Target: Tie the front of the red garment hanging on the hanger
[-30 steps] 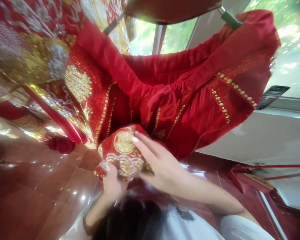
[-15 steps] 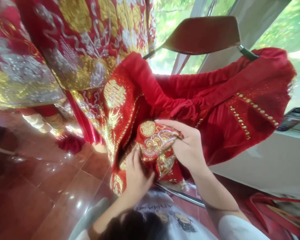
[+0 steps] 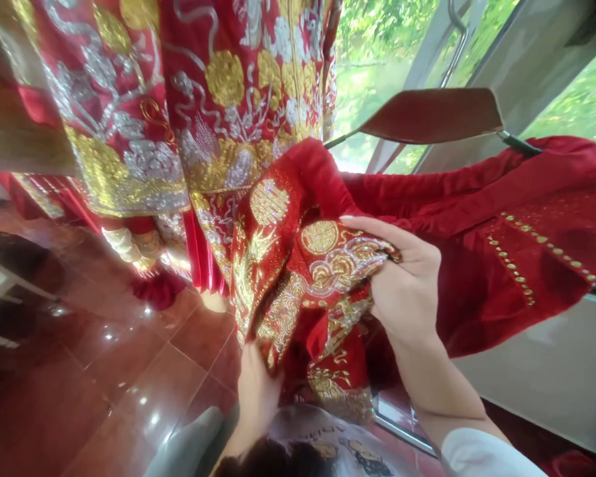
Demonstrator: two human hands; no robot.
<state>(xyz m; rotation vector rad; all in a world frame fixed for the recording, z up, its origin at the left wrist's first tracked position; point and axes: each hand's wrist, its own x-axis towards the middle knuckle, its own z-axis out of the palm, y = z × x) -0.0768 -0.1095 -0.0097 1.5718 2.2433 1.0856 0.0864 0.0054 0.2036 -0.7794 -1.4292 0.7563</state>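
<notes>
A red skirt (image 3: 477,291) with gold and silver embroidery hangs by its waistband from a brown hanger (image 3: 432,118) in front of me. My right hand (image 3: 410,285) pinches the edge of one embroidered panel (image 3: 320,236), thumb and fingers closed on the cloth. Lower and to the left, my left hand (image 3: 258,384) is closed on the lower part of the same embroidered cloth. Between the two hands the panel is stretched, showing a round gold emblem and wave-like patterns. Some of my left fingers are hidden by the cloth.
More red garments (image 3: 228,86) with gold and silver embroidery hang at the left. Behind the hanger is a window (image 3: 382,73) with greenery outside. Red tiles (image 3: 139,377) cover the floor, and a white chair (image 3: 4,291) stands at far left.
My left hand has moved down and left along the cloth and now grips it lower. The panel is spread wider. The whole view has shifted, so the skirt sits further right and lower.
</notes>
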